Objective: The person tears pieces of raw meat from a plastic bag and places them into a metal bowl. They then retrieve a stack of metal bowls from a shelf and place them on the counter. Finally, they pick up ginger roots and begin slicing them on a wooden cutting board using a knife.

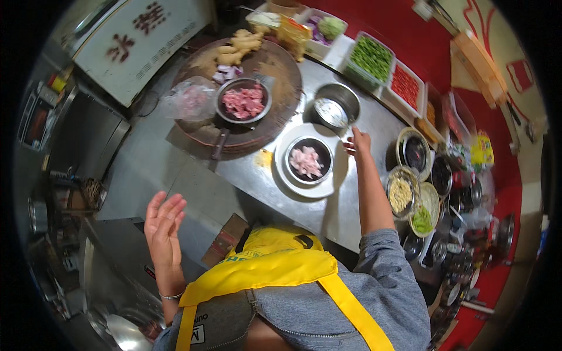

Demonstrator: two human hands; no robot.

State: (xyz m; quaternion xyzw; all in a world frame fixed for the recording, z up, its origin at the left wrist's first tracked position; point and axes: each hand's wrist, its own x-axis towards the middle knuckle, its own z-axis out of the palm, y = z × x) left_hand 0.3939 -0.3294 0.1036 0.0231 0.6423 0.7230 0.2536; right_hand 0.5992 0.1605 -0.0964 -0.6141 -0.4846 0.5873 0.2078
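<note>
My right hand point(360, 142) reaches over the steel table, fingers apart, close to the rim of a metal pot point(337, 106) with whitish residue inside. Whether a fingertip touches that rim I cannot tell. Just left of this hand, a steel bowl of pale sliced meat point(306, 162) stands on a white plate point(283, 175). My left hand point(164, 230) is raised over the floor, empty and with loose fingers. Farther off, a steel bowl of red meat pieces point(243, 103) sits on a round wooden chopping block point(281, 70), on top of a cleaver whose handle point(219, 145) points towards me.
On the block lie ginger point(239, 46), cut purple onion point(227, 73) and a plastic bag point(191, 98). Tubs of chopped greens point(371, 57) and red chillies point(404, 85) line the back wall. Bowls of minced garlic point(399, 196) and green slices point(422, 219) crowd the right edge.
</note>
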